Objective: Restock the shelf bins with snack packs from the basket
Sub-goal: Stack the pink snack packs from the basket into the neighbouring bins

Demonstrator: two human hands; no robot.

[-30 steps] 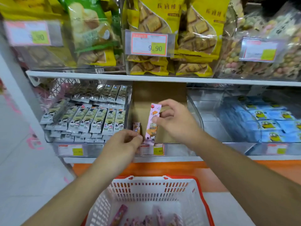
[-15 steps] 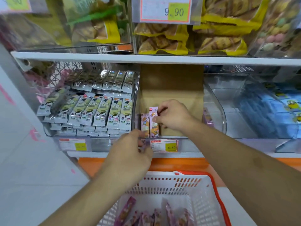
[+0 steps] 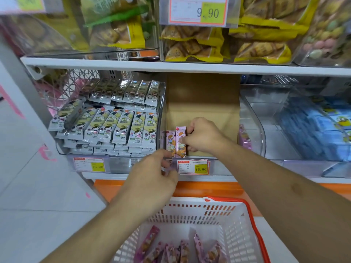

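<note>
Step in hand: seating pink snack pack (image 3: 180, 142) upright in middle bin (image 3: 203, 103), just beside first pack (image 3: 171, 143). Right hand (image 3: 202, 135) fingers pinching its edge. Left hand (image 3: 152, 179) at bin front, fingers curled; contents cannot tell. Next, likely: release, reach down to basket (image 3: 252, 224). Count: two packs standing in bin; several more in basket, exact number unclear.

I saw pink snack packs (image 3: 176, 142) with an orange-haired cartoon figure printed on them, standing against a plain brown cardboard liner (image 3: 203, 103). Beside them lay silver-and-pale-green packs (image 3: 121, 128) bearing a dark-haired cartoon girl. The price tag (image 3: 193, 167) was white with a red border and a yellow patch. The basket (image 3: 228, 221) was white lattice with a red rim, holding more pink packs (image 3: 178, 251).
</note>
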